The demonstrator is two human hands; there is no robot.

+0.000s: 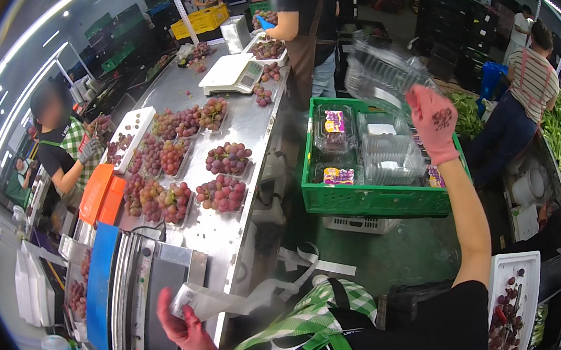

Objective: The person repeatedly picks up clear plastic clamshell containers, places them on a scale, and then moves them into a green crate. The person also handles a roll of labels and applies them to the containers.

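Observation:
My right hand (433,122), in a pink glove, is raised over a green plastic crate (376,201) and grips a clear plastic clamshell (390,76), which is blurred. In the crate are several clear clamshells; one filled pack (335,129) bears a purple and yellow label, while stacked clamshells (392,154) carry white labels. Lower down, my left hand (190,333), in a reddish glove, pinches a strip of white printed labels (206,301). The strip trails to the right past the table's edge. Beside that hand stands a wrapping machine (164,286).
Open trays of grapes (228,158) sit on the metal table (222,230). Beyond them is a white scale (230,73). An orange bin (104,194) and a co-worker (63,145) are at left. Another person (302,32) stands at the far end. A white foam tray (511,315) holds loose grapes.

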